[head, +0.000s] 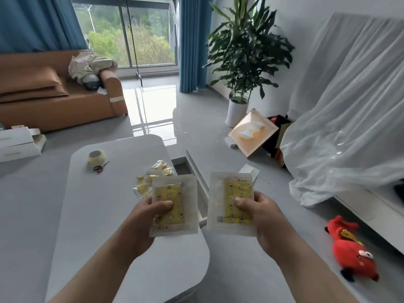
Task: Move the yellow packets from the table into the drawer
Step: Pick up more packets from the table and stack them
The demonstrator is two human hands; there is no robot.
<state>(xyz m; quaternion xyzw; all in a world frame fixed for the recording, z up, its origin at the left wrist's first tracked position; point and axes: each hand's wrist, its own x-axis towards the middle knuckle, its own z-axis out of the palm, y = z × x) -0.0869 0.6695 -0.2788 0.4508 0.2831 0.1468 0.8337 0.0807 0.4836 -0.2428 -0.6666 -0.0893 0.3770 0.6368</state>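
My left hand (144, 215) grips a yellow packet in a clear wrapper (175, 193) above the grey table (98, 215), thumb on its front. My right hand (260, 213) holds a second yellow packet (229, 193) out past the table's right edge, over the open drawer (192, 169). A small heap of smaller yellow packets (150, 176) lies on the table just behind the left packet. The drawer's white side rail runs along the table's right side; much of its inside is hidden by the packets.
A roll of clear tape (96, 157) and red-handled scissors (100, 167) lie at the table's far end. On the floor to the right are a red plush toy (349, 252), a framed picture (251, 132), a potted plant (238, 106) and a sheet-covered unit (349, 117).
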